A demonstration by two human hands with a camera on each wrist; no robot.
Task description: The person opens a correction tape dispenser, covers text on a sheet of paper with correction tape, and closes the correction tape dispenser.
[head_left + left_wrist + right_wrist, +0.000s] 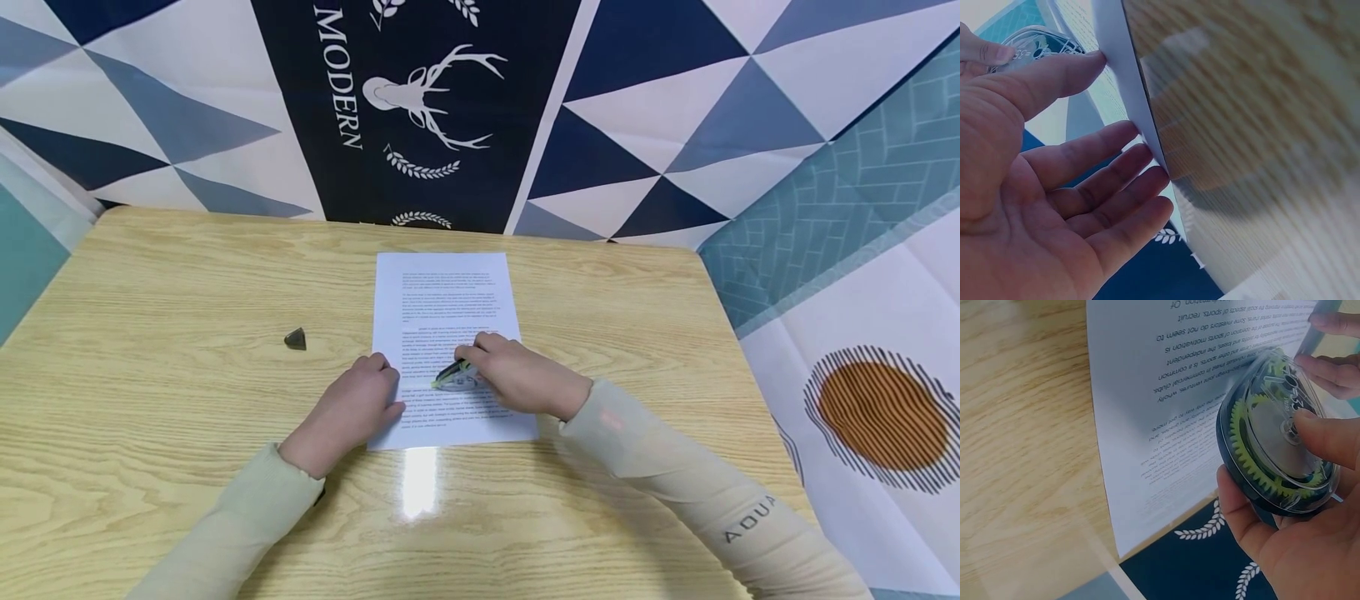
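A printed sheet of paper [442, 275] lies on the wooden table, its lines of text [1179, 356] upside down in the right wrist view. My right hand [521, 375] pinches a correction tape dispenser [1272, 444] with a clear case and green gears inside. The dispenser's tip [435, 385] is at the text in the lower half of the sheet. At the sheet's left edge, my left hand [348, 408] rests with fingertips and thumb touching the paper; its fingers [1097, 156] are loosely bent and spread, gripping nothing.
A small dark cap-like piece [296, 338] lies on the table [187, 367], left of the sheet. Behind the table's far edge hangs a patterned cloth [420, 183] with a deer head and triangles. Glare shows on the tabletop just below the sheet.
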